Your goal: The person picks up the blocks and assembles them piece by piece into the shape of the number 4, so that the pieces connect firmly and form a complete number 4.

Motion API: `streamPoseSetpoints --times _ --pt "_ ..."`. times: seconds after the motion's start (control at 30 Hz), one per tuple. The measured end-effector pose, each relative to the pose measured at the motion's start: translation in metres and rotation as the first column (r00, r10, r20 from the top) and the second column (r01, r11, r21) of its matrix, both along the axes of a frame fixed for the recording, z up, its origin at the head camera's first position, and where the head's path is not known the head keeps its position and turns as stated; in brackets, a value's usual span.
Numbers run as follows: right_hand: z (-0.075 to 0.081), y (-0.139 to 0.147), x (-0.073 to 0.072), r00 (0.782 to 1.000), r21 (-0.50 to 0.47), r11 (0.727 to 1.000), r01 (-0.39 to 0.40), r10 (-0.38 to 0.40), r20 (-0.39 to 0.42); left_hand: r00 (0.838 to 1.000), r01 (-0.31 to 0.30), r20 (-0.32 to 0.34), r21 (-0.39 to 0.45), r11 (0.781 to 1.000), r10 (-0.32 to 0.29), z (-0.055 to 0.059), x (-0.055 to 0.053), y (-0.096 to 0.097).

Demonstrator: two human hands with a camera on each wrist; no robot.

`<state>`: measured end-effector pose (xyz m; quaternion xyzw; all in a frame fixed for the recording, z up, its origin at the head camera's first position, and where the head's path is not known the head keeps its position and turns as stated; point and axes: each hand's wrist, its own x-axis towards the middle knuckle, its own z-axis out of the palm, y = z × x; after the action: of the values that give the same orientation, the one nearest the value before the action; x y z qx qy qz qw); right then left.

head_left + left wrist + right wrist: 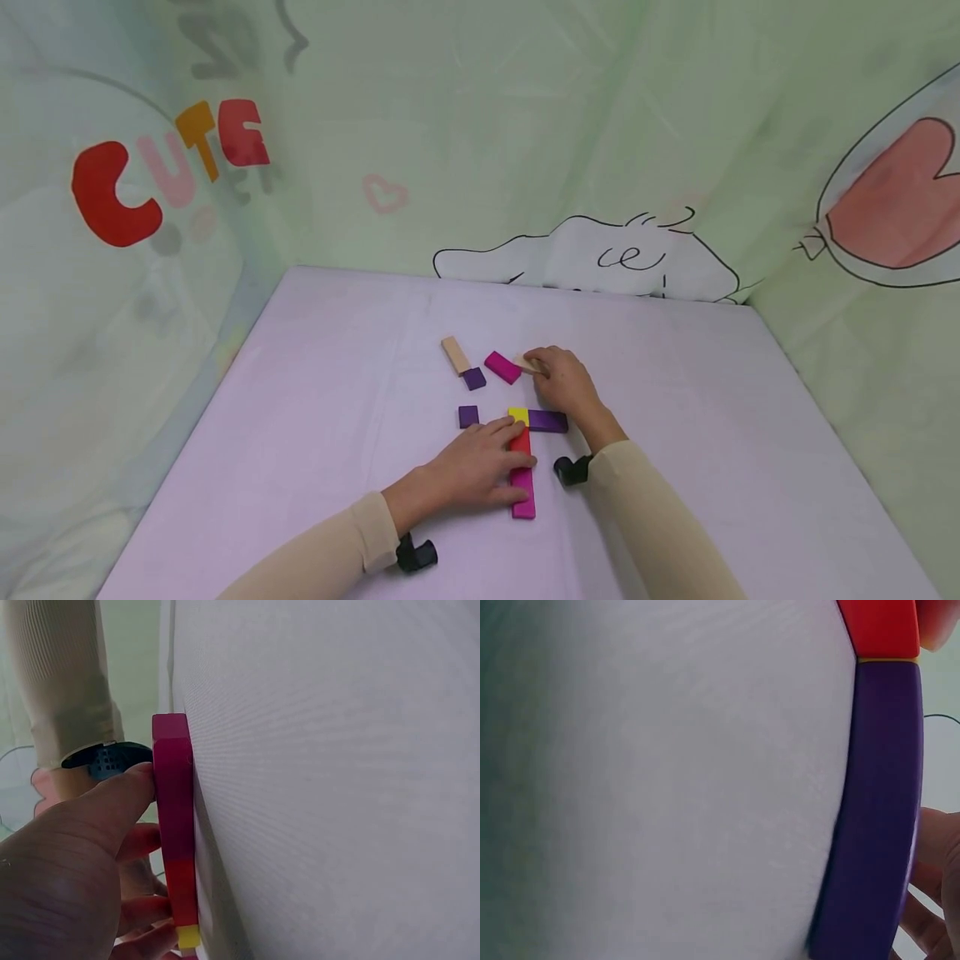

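Note:
My left hand (480, 467) lies with fingers spread over a red block (519, 442) and a magenta block (523, 507) joined end to end. In the left wrist view, the thumb touches the magenta block's edge. A yellow block (518, 412) sits at the far end of the red one. Extending right from it is a long purple block (548, 422), seen close in the right wrist view. Beyond these, my right hand (566, 382) pinches a pale wooden block (528, 364), partly hidden by the fingers, beside a loose magenta block (502, 367).
A small purple block (468, 416) lies left of the yellow one, near my left fingertips. Farther back, another purple block (474, 379) stands against the end of a pale wooden block (454, 356). A printed cloth wall (480, 125) rises behind the table (337, 375).

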<state>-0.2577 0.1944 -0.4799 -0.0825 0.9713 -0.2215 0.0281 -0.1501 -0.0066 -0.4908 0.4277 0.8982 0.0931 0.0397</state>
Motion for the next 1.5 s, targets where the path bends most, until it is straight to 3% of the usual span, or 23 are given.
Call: streamPoseSetpoints --times 0.27,0.63,1.5 --pt "-0.0027 -0.0015 0.0 1.0 0.006 1.0 0.015 -0.015 -0.007 1.0 0.0 -0.018 0.003 1.0 0.0 0.0013 -0.0001 -0.0006" --pt "-0.0082 -0.0021 -0.0013 1.0 0.017 1.0 0.016 -0.016 -0.016 1.0 -0.008 0.007 0.002 1.0 0.008 0.0039 0.0021 -0.001" --pt "-0.0027 -0.0017 0.006 0.998 -0.019 0.999 0.046 -0.047 -0.047 1.0 -0.002 -0.009 -0.002 1.0 0.002 0.0024 0.0017 0.0006"
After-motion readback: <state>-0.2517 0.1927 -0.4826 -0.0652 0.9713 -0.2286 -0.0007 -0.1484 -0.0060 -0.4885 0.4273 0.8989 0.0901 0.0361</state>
